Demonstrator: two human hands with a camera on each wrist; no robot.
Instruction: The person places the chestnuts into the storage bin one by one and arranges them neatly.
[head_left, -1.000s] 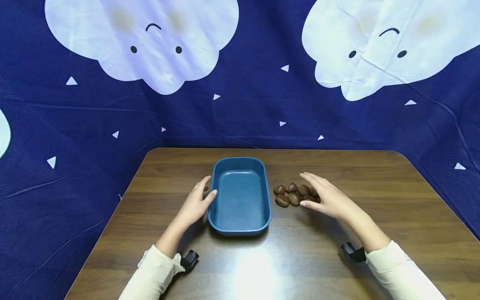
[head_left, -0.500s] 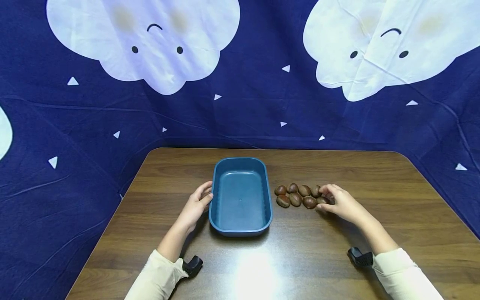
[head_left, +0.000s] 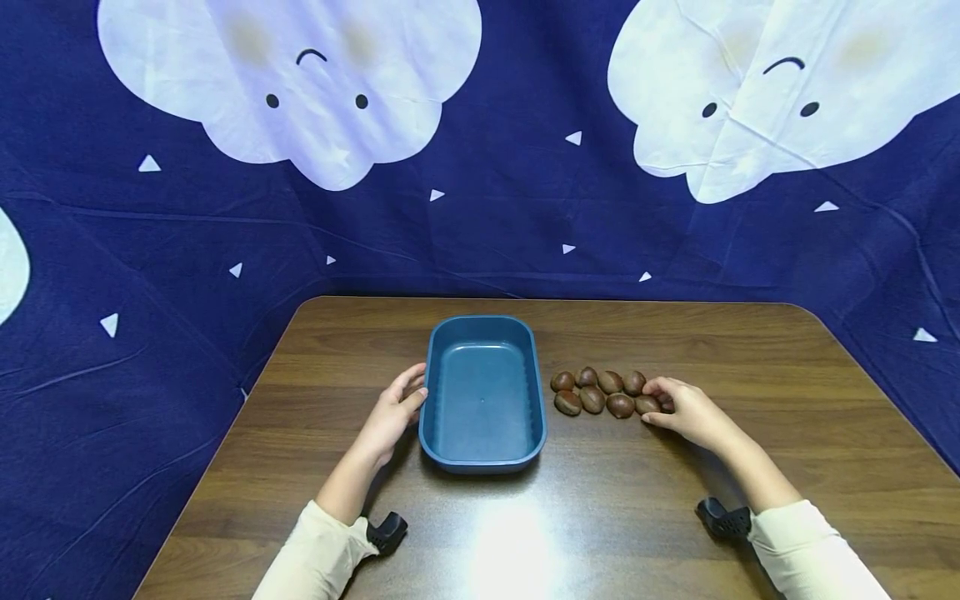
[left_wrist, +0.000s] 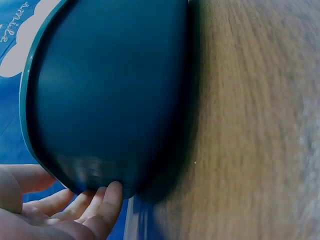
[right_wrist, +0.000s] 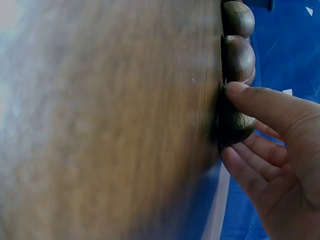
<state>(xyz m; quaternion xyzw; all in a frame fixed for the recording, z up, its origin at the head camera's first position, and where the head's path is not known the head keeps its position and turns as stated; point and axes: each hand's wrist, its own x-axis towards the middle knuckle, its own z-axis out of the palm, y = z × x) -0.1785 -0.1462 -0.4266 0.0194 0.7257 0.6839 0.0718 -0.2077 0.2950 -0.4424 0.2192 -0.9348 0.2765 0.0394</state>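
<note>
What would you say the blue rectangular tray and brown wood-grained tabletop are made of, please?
The blue rectangular tray looks like satin-finished plastic: smooth walls, even colour, soft highlights. The brown wood-grained tabletop could be wood or laminate, fairly glossy, given its bright reflection.

Head view: looked forward and down from above, well back, over table (head_left: 615, 517) and backdrop (head_left: 517, 225). Left wrist view: low, sideways, very near, faced the blue tray (left_wrist: 110, 95). Right wrist view: low, sideways, near, faced the chestnuts (right_wrist: 240, 57); the dark top edge (right_wrist: 263, 4) was possibly the tray's. Head and left wrist shared the tray; head and right wrist, the chestnuts.
</note>
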